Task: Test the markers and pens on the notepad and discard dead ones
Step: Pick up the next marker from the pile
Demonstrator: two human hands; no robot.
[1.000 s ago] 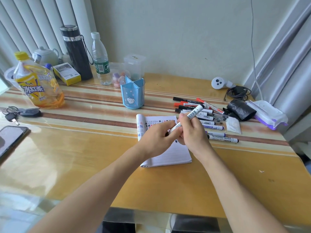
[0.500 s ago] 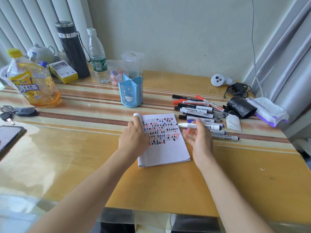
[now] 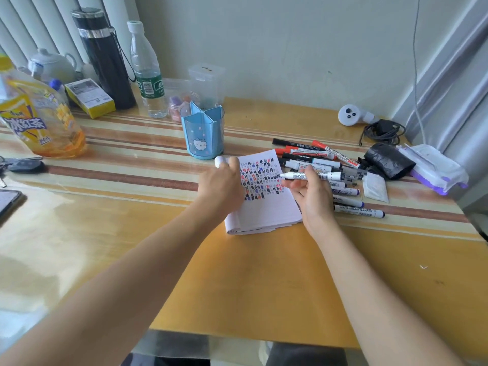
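A glossy yellow-and-striped table point(image 3: 132, 233) stands against a pale wall, with vertical blinds at far left and a grey curtain at right. Near the middle of the table lies the notepad point(image 3: 266, 207), its top sheets rolled back at the upper left; the upper part of the open page is covered with rows of black, red and blue test marks, the lower part blank.

The left hand point(image 3: 221, 186) lies palm-down on the left edge of the notepad, fingers closed loosely over the rolled-back sheets — it presses the pad flat and holds nothing else.

The right hand point(image 3: 311, 194) hovers at the right edge of the pad, fingers curled around a white marker point(image 3: 311, 176). The marker is held roughly level, uncapped, its dark tip pointing left and resting at the right side of the rows of marks.

Just beyond the right hand, a heap of markers and pens point(image 3: 324, 157) lies on the table, touching the upper right corner of the notepad; one whiteboard marker point(image 3: 359, 211) lies apart, nearest the wrist.

Behind the notepad stands a blue pen holder point(image 3: 203, 138) — close to the left hand's fingertips, not touching.
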